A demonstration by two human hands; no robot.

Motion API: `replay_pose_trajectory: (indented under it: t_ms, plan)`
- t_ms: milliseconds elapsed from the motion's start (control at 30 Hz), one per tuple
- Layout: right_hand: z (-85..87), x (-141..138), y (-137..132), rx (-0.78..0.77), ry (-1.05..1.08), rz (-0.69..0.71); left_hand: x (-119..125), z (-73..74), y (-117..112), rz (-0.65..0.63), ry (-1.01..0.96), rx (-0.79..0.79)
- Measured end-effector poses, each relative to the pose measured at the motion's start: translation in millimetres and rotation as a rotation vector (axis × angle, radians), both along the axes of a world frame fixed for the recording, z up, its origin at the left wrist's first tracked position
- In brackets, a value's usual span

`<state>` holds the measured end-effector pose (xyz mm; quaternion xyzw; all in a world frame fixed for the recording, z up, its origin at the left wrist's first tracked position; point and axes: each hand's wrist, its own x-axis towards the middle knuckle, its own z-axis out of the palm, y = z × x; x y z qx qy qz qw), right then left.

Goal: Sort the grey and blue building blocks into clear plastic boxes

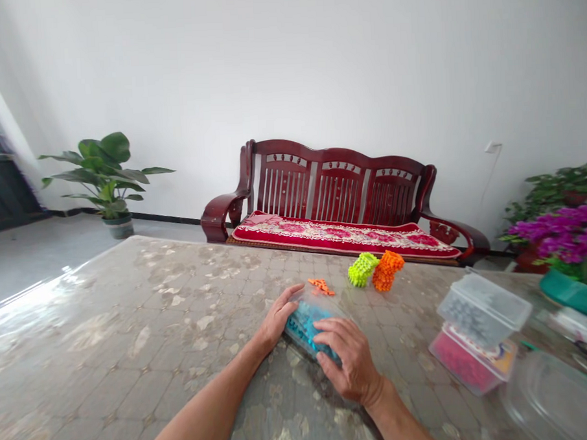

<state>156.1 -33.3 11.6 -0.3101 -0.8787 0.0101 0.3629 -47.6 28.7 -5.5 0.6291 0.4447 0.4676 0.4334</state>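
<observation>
A clear plastic box holding blue pieces [308,323] lies on the table [133,331] in front of me. My left hand [277,318] grips its left side, fingers curled over the top edge. My right hand [351,363] presses on the box's near right end with bent fingers. Just beyond the box lie a few small orange pieces [320,285]. Farther back stand a yellow-green folded-piece block [362,269] and an orange one [387,270], side by side and touching.
At the right, a clear lidded box of grey pieces [482,309] sits on a box of pink pieces [467,361]. A clear lid [554,397] lies near the right corner, purple flowers in a teal pot [569,240] behind. A red wooden bench [336,205] stands beyond the table.
</observation>
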Motion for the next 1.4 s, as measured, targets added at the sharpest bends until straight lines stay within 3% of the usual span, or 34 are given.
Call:
replay_pose_trajectory:
  t_ms: [100, 200, 300, 467, 833, 1000, 1233, 1400]
  plan:
    - [5.2, -1.3, 4.0, -0.126, 0.080, -0.074, 0.2, -1.7, 1.2, 0.003, -0.009, 0.007]
    - [8.1, 0.7, 15.3, -0.166, 0.171, -0.307, 1.7, -3.6, 3.6, 0.003, -0.031, -0.005]
    - [7.4, 7.2, 26.1, -0.156, 0.049, -0.438, 3.0, -4.2, 5.2, 0.001, -0.045, -0.018]
    - [3.6, 14.8, 25.6, -0.328, -0.125, -0.363, 3.1, -1.4, 2.7, 0.007, -0.036, -0.008]
    - [13.4, -10.2, -1.7, -0.260, -0.244, -0.521, 5.2, -5.4, 10.7, 0.049, -0.029, -0.030]
    - [9.4, -17.7, -8.0, -0.207, -0.252, -0.514, 8.1, -4.4, 16.6, 0.083, -0.025, -0.108]
    - [5.4, -14.7, -5.2, -0.261, -0.284, -0.467, 11.8, -4.3, 18.5, 0.150, 0.083, -0.156]
    - [4.1, -7.8, -1.5, -0.293, -0.301, -0.424, 8.2, -6.8, 15.5, 0.096, 0.248, -0.064]
